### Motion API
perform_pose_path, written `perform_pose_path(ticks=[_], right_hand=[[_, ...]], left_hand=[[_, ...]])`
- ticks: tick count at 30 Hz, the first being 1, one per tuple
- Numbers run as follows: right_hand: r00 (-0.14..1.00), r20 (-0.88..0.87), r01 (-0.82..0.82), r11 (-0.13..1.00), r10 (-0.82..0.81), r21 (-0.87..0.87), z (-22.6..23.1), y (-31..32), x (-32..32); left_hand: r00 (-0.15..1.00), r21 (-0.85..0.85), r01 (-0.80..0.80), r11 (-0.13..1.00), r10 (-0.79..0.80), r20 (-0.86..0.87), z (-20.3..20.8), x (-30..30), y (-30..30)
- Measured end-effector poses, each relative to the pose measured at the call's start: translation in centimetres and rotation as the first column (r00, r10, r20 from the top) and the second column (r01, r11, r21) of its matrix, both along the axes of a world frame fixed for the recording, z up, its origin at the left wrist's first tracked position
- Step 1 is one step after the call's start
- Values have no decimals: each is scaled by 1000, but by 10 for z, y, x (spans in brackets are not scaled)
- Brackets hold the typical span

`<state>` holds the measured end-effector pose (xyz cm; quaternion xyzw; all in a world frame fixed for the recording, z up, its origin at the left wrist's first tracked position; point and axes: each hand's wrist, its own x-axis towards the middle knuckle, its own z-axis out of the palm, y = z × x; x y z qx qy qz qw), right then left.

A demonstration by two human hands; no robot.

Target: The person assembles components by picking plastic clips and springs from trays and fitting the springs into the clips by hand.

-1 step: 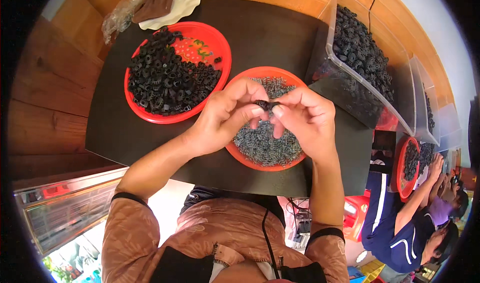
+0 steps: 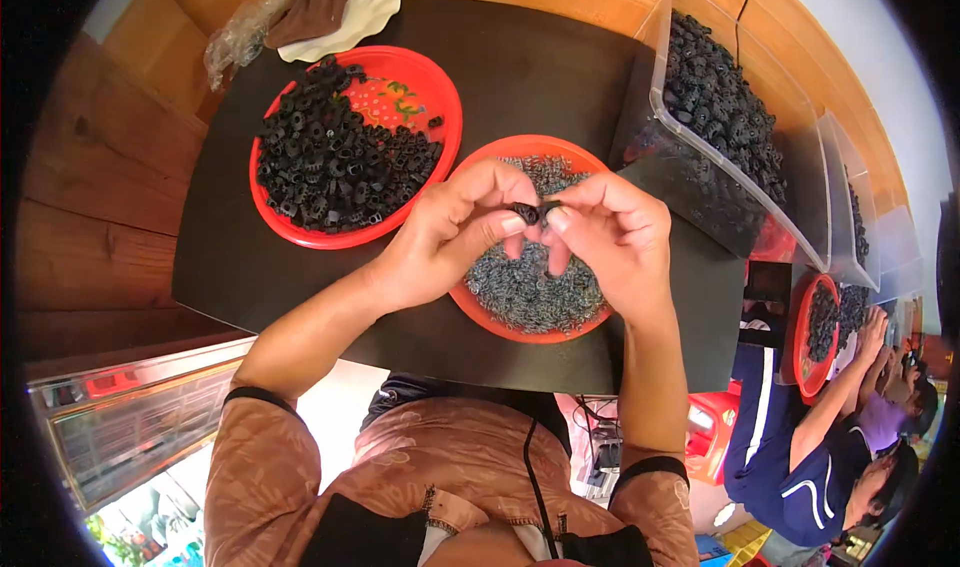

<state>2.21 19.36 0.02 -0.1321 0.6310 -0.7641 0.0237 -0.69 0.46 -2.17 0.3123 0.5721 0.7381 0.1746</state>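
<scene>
Above a red plate (image 2: pixel 470 312) heaped with small metal springs (image 2: pixel 530 292), my two hands meet fingertip to fingertip. A small black ring-shaped plastic part (image 2: pixel 523 212) is pinched between the thumb and fingers of my left hand (image 2: pixel 450 227). Touching it from the other side, a second small black plastic piece (image 2: pixel 549 209) sits in the closed fingertips of my right hand (image 2: pixel 620 232). Whether the two pieces are joined cannot be made out, as the fingertips cover part of them.
Left of my hands, a red plate (image 2: pixel 445 77) carries a pile of black plastic parts (image 2: pixel 340 157). A clear bin (image 2: pixel 720 172) of similar parts stands at the right, with another bin (image 2: pixel 835 187) beyond it. Co-workers sit at the far right near a red tray (image 2: pixel 803 367). Cloths (image 2: pixel 345 27) lie far left.
The black pieces between my fingertips have turned slightly, so the left one shows more. My hands stay in nearly the same place.
</scene>
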Motion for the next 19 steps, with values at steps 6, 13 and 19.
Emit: perform_pose_path(ticks=[6,13,19], right_hand=[[992,-6,128,992,-128,-5,1,2,-1],[982,-25,187,982,-188,-11,1,8,-7],[982,-7,191,978,-191,88,-2,8,-7]], left_hand=[[995,42,86,995,-88,45,-14,-12,-1],[455,-265,-595,759,45,-890,8,-18,-8],[913,-331,-350,876,239,-332,7,-16,-8]])
